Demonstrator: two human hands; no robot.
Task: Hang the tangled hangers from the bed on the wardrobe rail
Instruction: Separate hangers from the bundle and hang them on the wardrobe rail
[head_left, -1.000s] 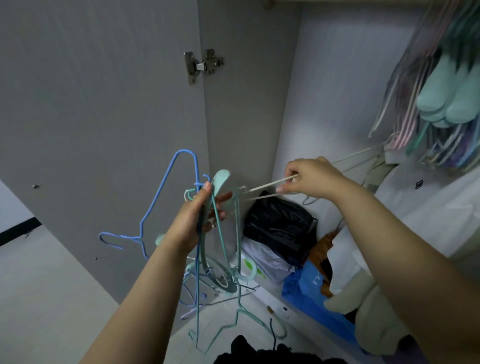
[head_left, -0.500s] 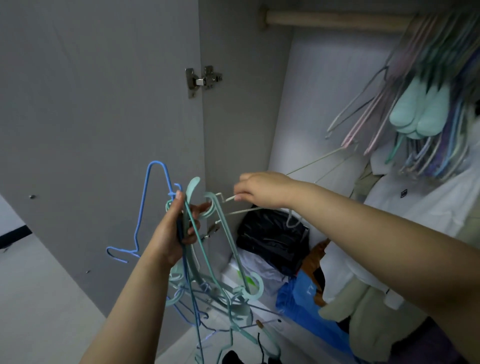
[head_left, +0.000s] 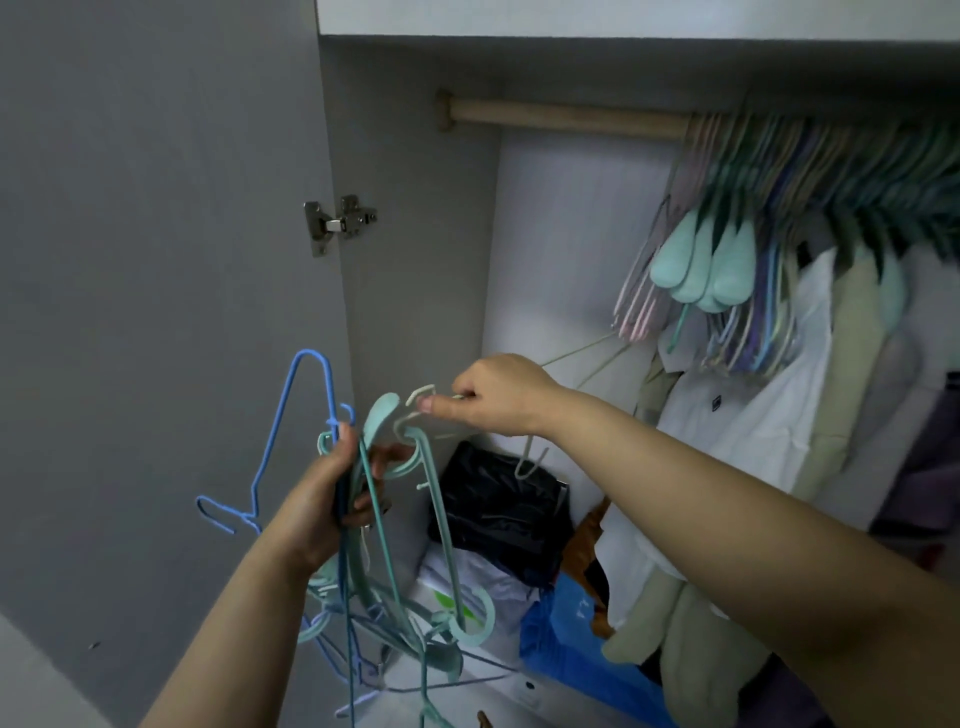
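Note:
My left hand (head_left: 332, 499) grips a tangled bunch of teal and blue hangers (head_left: 400, 592) that dangles in front of the open wardrobe. A blue wire hanger (head_left: 291, 436) sticks out to the left of the bunch. My right hand (head_left: 493, 397) pinches a pale thin hanger (head_left: 582, 353) near its hook, just right of the bunch and touching it. The wooden wardrobe rail (head_left: 566, 117) runs across the top, bare at its left end. Several hangers (head_left: 789, 218) hang crowded on its right part.
The grey wardrobe door (head_left: 156, 260) stands open at left, with a metal hinge (head_left: 340, 223). Shirts (head_left: 769, 415) hang at right. A black bag (head_left: 498, 509) and a blue bag (head_left: 576, 639) lie on the wardrobe floor below my hands.
The view has tilted up, bringing the rail into sight. My right hand moved left with the pale hanger until it came close beside the bunch. My left hand keeps its grip.

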